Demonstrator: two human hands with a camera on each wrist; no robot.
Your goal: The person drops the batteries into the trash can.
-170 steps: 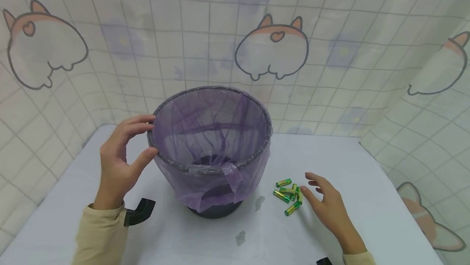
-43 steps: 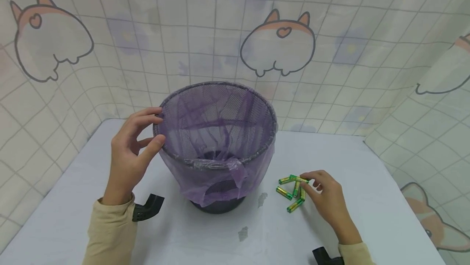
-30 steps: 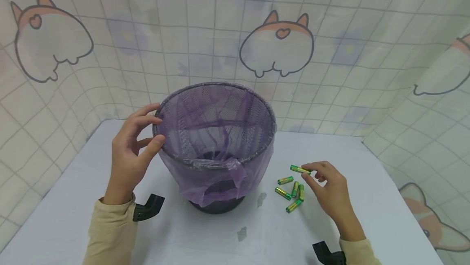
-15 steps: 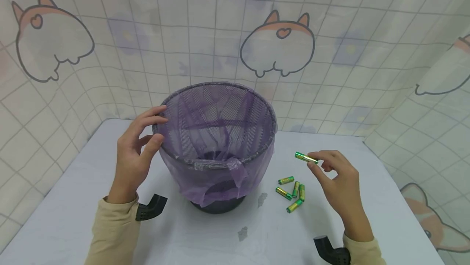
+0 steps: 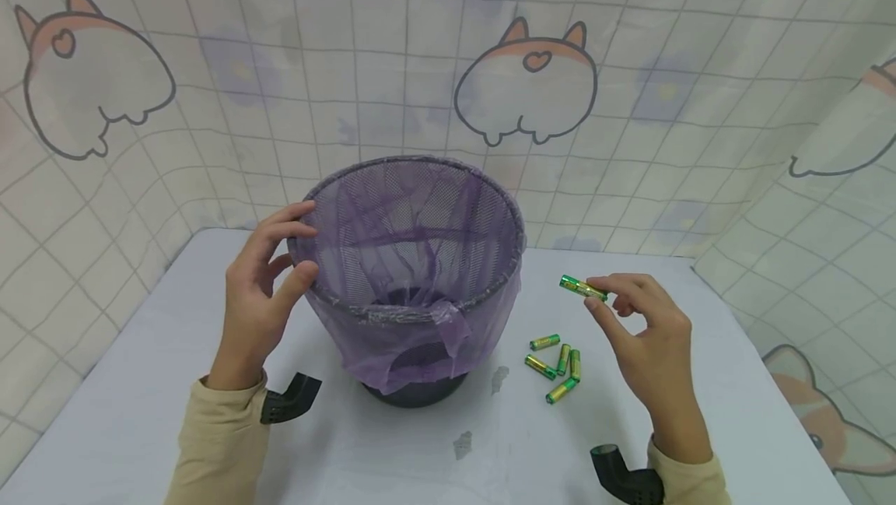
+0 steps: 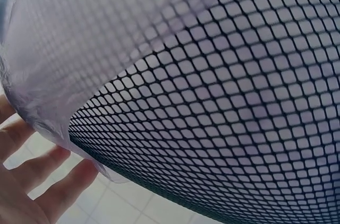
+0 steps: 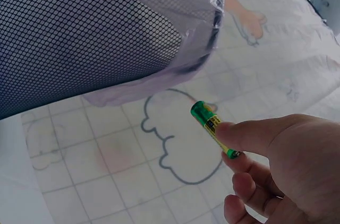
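Note:
A black mesh wastebasket (image 5: pixel 413 400) stands upright, lined with a translucent purple bag (image 5: pixel 420 256) folded over its rim. My left hand (image 5: pixel 255 306) holds the basket's left rim, index and middle fingertips hooked over it and thumb lower down on the edge. In the left wrist view, fingers (image 6: pixel 40 168) reach up to the bag-covered rim. To the basket's right, my right hand (image 5: pixel 647 334) pinches a green and yellow battery (image 5: pixel 582 287) near one end between thumb and fingers, raised above the table. Several similar batteries (image 5: pixel 560 391) lie loosely together below that hand.
A white-covered table (image 5: pixel 378 458) carries everything, with small grey patches (image 5: pixel 462 445) on its surface. Behind and at the sides hangs a checked curtain (image 5: pixel 392 61) with corgi drawings. Black camera mounts (image 5: pixel 290 398) stick out from both sleeves.
My right hand has picked one battery out of the pile and lifted it up and away from the table. My left hand stays at the basket's rim, shifting slightly.

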